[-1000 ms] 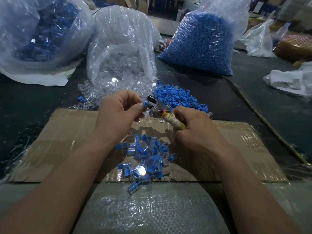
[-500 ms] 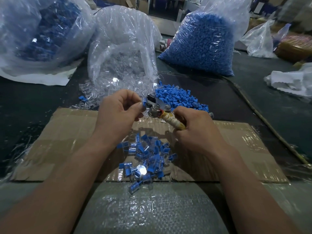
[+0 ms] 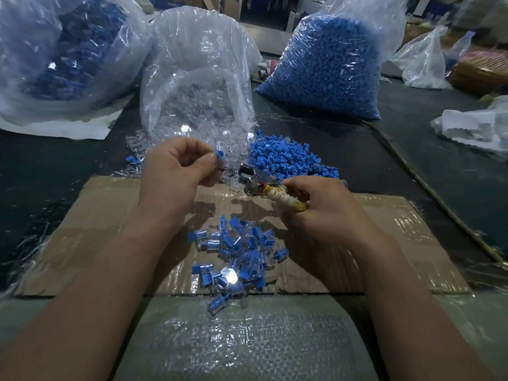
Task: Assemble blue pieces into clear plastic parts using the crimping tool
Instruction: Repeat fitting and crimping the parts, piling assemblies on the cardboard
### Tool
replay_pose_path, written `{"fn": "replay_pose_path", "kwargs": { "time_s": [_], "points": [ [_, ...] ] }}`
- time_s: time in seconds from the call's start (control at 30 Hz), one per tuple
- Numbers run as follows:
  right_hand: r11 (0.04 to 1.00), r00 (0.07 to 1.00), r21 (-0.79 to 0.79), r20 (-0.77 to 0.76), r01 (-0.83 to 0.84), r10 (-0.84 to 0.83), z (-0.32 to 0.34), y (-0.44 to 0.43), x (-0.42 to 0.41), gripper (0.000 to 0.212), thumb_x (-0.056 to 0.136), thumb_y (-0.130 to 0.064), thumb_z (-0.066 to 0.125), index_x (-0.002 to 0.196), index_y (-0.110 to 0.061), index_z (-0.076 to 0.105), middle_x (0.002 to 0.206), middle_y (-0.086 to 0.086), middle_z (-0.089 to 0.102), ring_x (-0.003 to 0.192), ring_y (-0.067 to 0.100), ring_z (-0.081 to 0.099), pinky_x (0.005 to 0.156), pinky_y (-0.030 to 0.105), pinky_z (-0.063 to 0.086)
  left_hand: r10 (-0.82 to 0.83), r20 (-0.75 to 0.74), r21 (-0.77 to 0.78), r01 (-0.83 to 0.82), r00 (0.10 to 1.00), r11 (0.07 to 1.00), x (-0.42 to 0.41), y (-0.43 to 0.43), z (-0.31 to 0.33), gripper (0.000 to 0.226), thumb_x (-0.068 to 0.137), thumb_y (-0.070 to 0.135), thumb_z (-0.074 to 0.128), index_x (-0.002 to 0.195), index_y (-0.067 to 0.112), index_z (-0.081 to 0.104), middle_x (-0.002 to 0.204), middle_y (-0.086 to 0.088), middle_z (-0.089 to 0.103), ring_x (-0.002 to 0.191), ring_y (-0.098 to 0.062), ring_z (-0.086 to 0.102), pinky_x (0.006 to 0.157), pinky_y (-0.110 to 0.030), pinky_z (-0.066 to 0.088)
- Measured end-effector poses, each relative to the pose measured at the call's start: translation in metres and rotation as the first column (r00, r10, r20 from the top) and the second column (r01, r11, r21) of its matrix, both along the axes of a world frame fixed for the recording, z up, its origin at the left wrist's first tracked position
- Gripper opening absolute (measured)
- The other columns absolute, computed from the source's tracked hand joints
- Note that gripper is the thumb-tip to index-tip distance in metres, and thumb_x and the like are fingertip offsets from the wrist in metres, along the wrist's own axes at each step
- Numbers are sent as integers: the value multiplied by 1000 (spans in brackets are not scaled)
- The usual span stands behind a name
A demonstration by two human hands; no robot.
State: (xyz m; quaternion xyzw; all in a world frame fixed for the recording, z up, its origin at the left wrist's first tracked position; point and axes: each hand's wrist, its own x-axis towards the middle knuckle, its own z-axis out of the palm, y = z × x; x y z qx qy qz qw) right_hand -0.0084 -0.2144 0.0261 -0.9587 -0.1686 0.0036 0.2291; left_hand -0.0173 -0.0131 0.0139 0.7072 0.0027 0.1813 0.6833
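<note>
A blue piece (image 3: 220,154) is pinched between the thumb and fingertips of the left hand (image 3: 178,171), which is held above the far edge of the cardboard (image 3: 96,215). Whether a clear part is held with it cannot be told. The tool (image 3: 275,194) is gripped by its wrapped handle in the right hand (image 3: 327,210), with the fingers curled round it. Its metal head is pointed toward the left hand, near the blue piece but apart from it. Below both hands, assembled pieces (image 3: 239,254) are heaped on the cardboard. Just beyond the tool head, a blue pile (image 3: 286,158) is seen on the dark table (image 3: 453,174). Beside it, clear parts (image 3: 137,145) are spilled from an open clear bag (image 3: 198,50). Behind the pile, a blue-filled bag (image 3: 330,64) is stood upright.
</note>
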Motion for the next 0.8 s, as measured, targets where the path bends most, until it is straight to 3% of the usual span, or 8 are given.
{"fn": "replay_pose_path", "kwargs": {
  "time_s": [0.1, 0.2, 0.27, 0.37, 0.47, 0.63, 0.7, 0.8],
  "points": [
    [999, 998, -44, -50, 20, -23, 0, -3, 0, 40, 72, -16, 69, 110, -28, 65, 95, -6, 66, 87, 14, 57, 78, 34, 49, -125, -34, -105, 121, 992, 987, -4, 4, 3, 5, 71, 12, 66, 72, 17, 68, 67, 0, 69, 57, -7, 62, 49, -15, 46],
    [996, 998, -89, -60, 22, -27, -1, -3, 1, 44, 69, -16, 72, 110, -30, 65, 96, -6, 66, 87, 13, 57, 77, 32, 49, -303, -130, -81, 294, 944, 952, -4, 7, 5, 5, 61, 20, 67, 65, 19, 71, 62, 1, 67, 50, -5, 56, 43, -14, 42],
    [997, 996, -70, -83, 24, -30, 0, -4, 2, 45, 67, -18, 75, 109, -30, 65, 96, -7, 66, 86, 11, 56, 76, 31, 48, -422, -199, -76, 415, 885, 907, -3, 11, 7, 12, 54, 22, 71, 65, 18, 72, 61, -2, 67, 46, -7, 53, 41, -16, 39],
    [999, 992, -50, -127, 9, -15, 1, -7, 2, 57, 60, -34, 82, 113, -32, 62, 104, -11, 64, 93, 9, 56, 83, 34, 47, -586, -279, -71, 593, 761, 802, -3, 14, 8, 22, 48, 22, 76, 68, 14, 72, 64, -7, 68, 49, -10, 56, 44, -18, 43],
    [997, 990, -77, -141, 17, -28, 0, -7, 3, 73, 55, -43, 84, 122, -34, 56, 115, -11, 60, 101, 8, 52, 90, 35, 45, -647, -330, 12, 688, 688, 726, -3, 12, 6, 25, 48, 25, 78, 70, 15, 73, 65, -7, 69, 53, -14, 56, 47, -20, 43],
    [998, 985, -59, -174, -1, -10, -2, -8, 4, 77, 55, -44, 83, 124, -33, 51, 119, -11, 55, 102, 7, 48, 89, 33, 42, -631, -377, 66, 699, 678, 712, -4, 11, 5, 27, 47, 30, 79, 71, 18, 73, 63, -6, 68, 60, -21, 60, 63, -31, 45],
    [1000, 980, -29, -198, -2, -4, -3, -8, 5, 76, 57, -44, 82, 125, -34, 50, 119, -12, 54, 100, 5, 46, 82, 29, 39, -546, -373, 73, 611, 750, 788, -2, 11, 3, 21, 52, 33, 76, 68, 19, 72, 60, -5, 66, 54, -20, 52, 51, -26, 42],
    [1000, 978, 7, -206, 6, -4, -4, -11, 6, 72, 61, -45, 79, 127, -37, 50, 121, -13, 54, 97, 1, 43, 71, 21, 33, -236, -323, 72, 273, 916, 959, 5, 10, -5, 8, 67, 28, 70, 65, 21, 70, 60, 0, 66, 47, -9, 52, 46, -21, 46]
  ]
}}
